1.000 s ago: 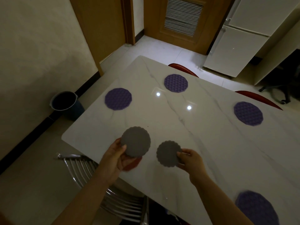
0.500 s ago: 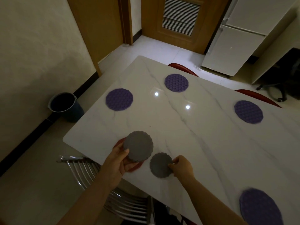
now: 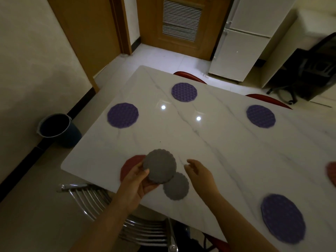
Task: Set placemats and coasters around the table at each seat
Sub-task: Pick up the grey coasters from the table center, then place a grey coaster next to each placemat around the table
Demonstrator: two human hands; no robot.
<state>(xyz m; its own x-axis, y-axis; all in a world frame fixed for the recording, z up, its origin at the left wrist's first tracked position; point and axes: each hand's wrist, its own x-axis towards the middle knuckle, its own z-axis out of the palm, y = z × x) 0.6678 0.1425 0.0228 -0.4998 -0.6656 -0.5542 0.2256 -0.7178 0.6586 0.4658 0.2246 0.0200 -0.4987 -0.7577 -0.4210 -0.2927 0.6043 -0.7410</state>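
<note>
My left hand (image 3: 135, 184) grips a grey scalloped coaster (image 3: 160, 165) held just above the near edge of the white marble table (image 3: 209, 142). A red round mat (image 3: 130, 167) shows beneath that hand. A second grey coaster (image 3: 177, 188) lies flat on the table, partly under the held one. My right hand (image 3: 199, 174) hovers beside it with relaxed fingers, holding nothing. Purple round placemats lie at the far left (image 3: 122, 115), far middle (image 3: 184, 92), far right (image 3: 260, 116) and near right (image 3: 282, 218).
A chrome chair back (image 3: 94, 200) stands at the near edge below my hands. Red chairs (image 3: 190, 77) are tucked in on the far side. A dark bucket (image 3: 56, 129) sits on the floor at left. A white fridge (image 3: 241, 44) stands behind. Another red mat (image 3: 331, 172) is at the right edge.
My right hand lowered the second grey coaster onto the table near the edge and let go of it, then lifted away. My left hand kept its coaster and shifted slightly right.
</note>
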